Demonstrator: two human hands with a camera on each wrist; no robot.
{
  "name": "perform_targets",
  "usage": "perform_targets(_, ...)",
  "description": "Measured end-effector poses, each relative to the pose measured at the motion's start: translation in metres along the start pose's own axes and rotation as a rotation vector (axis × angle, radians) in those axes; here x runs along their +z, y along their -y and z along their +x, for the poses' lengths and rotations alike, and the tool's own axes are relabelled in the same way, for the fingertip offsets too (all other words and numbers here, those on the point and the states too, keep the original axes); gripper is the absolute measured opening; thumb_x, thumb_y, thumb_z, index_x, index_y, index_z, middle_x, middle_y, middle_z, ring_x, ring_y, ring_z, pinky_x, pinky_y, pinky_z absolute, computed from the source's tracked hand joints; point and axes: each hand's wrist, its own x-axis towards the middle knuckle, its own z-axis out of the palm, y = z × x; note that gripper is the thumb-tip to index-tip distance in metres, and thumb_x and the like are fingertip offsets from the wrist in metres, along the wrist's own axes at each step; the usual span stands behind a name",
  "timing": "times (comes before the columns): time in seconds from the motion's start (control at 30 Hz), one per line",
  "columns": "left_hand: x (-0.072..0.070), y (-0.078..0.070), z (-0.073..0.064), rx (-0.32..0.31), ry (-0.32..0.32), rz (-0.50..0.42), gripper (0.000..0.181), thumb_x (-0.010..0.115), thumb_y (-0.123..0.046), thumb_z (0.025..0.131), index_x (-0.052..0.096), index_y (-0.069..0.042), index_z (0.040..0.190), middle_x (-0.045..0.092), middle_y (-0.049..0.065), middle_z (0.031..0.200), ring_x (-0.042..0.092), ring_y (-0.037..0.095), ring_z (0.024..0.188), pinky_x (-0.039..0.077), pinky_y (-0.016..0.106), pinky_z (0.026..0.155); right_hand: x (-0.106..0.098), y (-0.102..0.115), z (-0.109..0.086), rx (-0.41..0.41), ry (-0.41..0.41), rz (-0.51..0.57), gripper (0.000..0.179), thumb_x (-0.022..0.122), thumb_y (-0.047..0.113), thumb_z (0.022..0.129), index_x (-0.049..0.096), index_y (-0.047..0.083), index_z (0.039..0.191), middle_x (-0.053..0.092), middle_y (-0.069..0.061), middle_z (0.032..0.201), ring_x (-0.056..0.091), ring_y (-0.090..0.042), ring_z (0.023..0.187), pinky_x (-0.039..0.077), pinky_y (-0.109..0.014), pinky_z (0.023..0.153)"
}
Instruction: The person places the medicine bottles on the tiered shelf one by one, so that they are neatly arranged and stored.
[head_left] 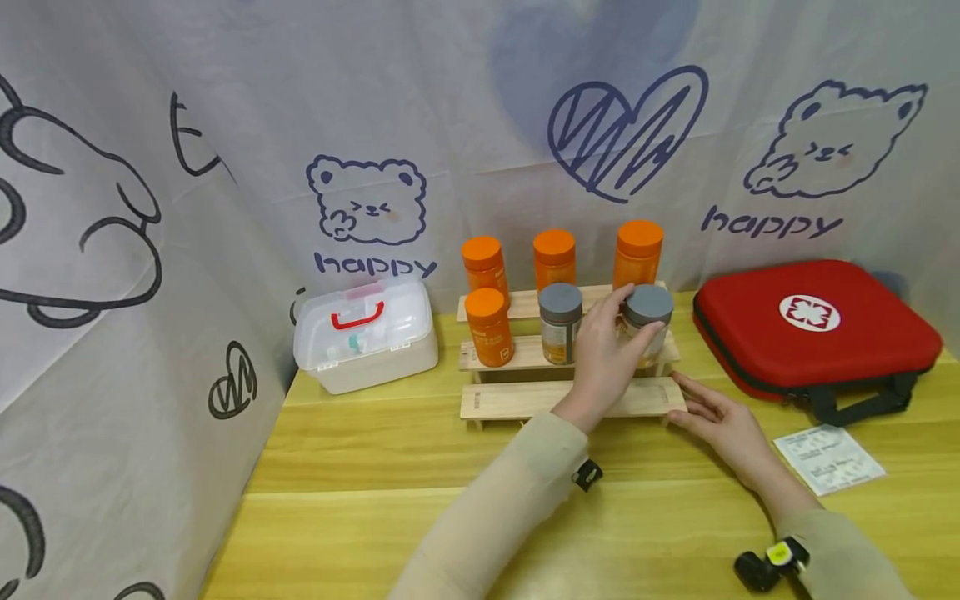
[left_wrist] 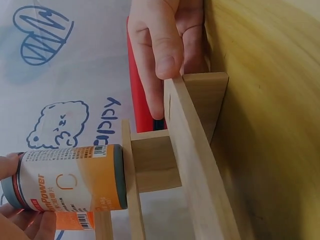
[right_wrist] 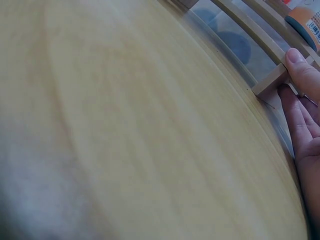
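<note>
My left hand grips a supplement jar with a grey lid at the right end of the middle step of a wooden tiered rack. In the left wrist view, fingers wrap the lid end of this white-and-orange jar, its base right at the step. My right hand pinches the right end of the rack's lowest step, thumb on the board and fingers under it in the right wrist view. A second grey-lidded jar and an orange jar share the middle step.
Several orange jars line the top step, one behind my left hand. A white box with a red handle stands left of the rack. To the right lie a red first-aid case and a printed paper slip. A curtain hangs behind.
</note>
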Motion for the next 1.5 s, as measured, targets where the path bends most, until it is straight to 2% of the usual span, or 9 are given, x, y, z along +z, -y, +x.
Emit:
perform_targets(0.47, 0.009, 0.004, 0.005, -0.008, -0.034, 0.02, 0.056, 0.072, -0.026, 0.086, 0.051, -0.007, 0.135, 0.057, 0.007, 0.127, 0.053, 0.013, 0.113, 0.042, 0.016, 0.092, 0.001, 0.001, 0.001, 0.008, 0.006, 0.016, 0.068, 0.068, 0.035, 0.089, 0.039, 0.016, 0.147, 0.057, -0.021, 0.127, 0.057, 0.008, 0.1, 0.048, -0.012, 0.078)
perform_targets(0.67, -0.001, 0.006, -0.009, 0.032, 0.011, 0.049, 0.069, 0.068, -0.023, 0.09, 0.034, -0.006, 0.147, 0.04, 0.01, 0.146, 0.036, 0.017, 0.134, 0.032, 0.029, 0.108, 0.002, 0.0, 0.003, -0.006, 0.01, 0.019, 0.066, 0.069, 0.033, 0.089, 0.041, 0.016, 0.146, 0.056, -0.022, 0.128, 0.057, 0.007, 0.1, 0.049, -0.013, 0.078)
perform_targets(0.77, -0.014, 0.007, -0.021, 0.114, 0.03, 0.065, 0.065, 0.068, -0.02, 0.09, 0.036, -0.004, 0.144, 0.041, 0.01, 0.142, 0.038, 0.017, 0.132, 0.032, 0.026, 0.108, 0.002, -0.001, 0.004, -0.011, 0.011, 0.007, 0.066, 0.069, 0.033, 0.088, 0.041, 0.017, 0.146, 0.055, -0.021, 0.129, 0.057, 0.008, 0.1, 0.048, -0.012, 0.078)
perform_targets(0.87, -0.034, 0.01, -0.038, 0.186, 0.104, 0.053, 0.053, 0.069, -0.018, 0.089, 0.047, -0.003, 0.136, 0.051, 0.007, 0.132, 0.046, 0.014, 0.123, 0.036, 0.02, 0.103, 0.002, 0.0, 0.005, -0.001, 0.017, -0.014, 0.067, 0.068, 0.035, 0.088, 0.04, 0.017, 0.147, 0.055, -0.02, 0.13, 0.056, 0.009, 0.1, 0.047, -0.011, 0.079)
perform_targets(1.07, -0.083, 0.028, -0.071, 0.207, 0.306, 0.084, 0.035, 0.064, -0.025, 0.093, 0.061, -0.007, 0.122, 0.061, 0.002, 0.119, 0.053, 0.012, 0.113, 0.041, 0.022, 0.098, -0.001, 0.002, 0.008, 0.02, 0.026, -0.064, 0.069, 0.068, 0.04, 0.088, 0.039, 0.019, 0.147, 0.055, -0.018, 0.13, 0.053, 0.012, 0.1, 0.043, -0.008, 0.079)
perform_targets(1.17, -0.105, 0.044, -0.081, 0.178, 0.302, 0.123, 0.031, 0.064, -0.025, 0.093, 0.064, -0.006, 0.118, 0.063, 0.002, 0.115, 0.055, 0.014, 0.109, 0.044, 0.027, 0.096, -0.005, 0.002, 0.008, 0.021, 0.027, -0.082, 0.069, 0.068, 0.04, 0.088, 0.04, 0.019, 0.147, 0.053, -0.018, 0.133, 0.053, 0.009, 0.103, 0.042, -0.007, 0.079)
perform_targets(1.23, -0.119, 0.055, -0.086, 0.144, 0.282, 0.141, 0.028, 0.064, -0.022, 0.093, 0.065, -0.005, 0.116, 0.064, 0.003, 0.113, 0.056, 0.016, 0.107, 0.046, 0.03, 0.093, -0.007, 0.002, 0.008, 0.03, 0.032, -0.094, 0.07, 0.067, 0.041, 0.088, 0.039, 0.02, 0.148, 0.048, -0.017, 0.139, 0.055, -0.001, 0.11, 0.042, -0.007, 0.079)
perform_targets(1.4, -0.15, 0.079, -0.096, 0.006, 0.239, 0.189, 0.025, 0.064, -0.018, 0.093, 0.065, -0.006, 0.115, 0.063, 0.003, 0.113, 0.057, 0.016, 0.104, 0.049, 0.033, 0.09, -0.012, 0.002, 0.007, 0.06, 0.055, -0.101, 0.072, 0.066, 0.044, 0.088, 0.036, 0.022, 0.149, 0.039, -0.018, 0.146, 0.047, -0.032, 0.124, 0.042, -0.007, 0.079)
perform_targets(1.5, -0.168, 0.092, -0.1, -0.079, 0.219, 0.227, 0.025, 0.063, -0.018, 0.093, 0.064, -0.008, 0.116, 0.062, 0.003, 0.114, 0.057, 0.017, 0.104, 0.049, 0.035, 0.091, -0.014, 0.002, 0.006, 0.059, 0.065, -0.101, 0.072, 0.066, 0.043, 0.088, 0.035, 0.021, 0.15, 0.04, -0.02, 0.145, 0.047, -0.034, 0.123, 0.043, -0.008, 0.079)
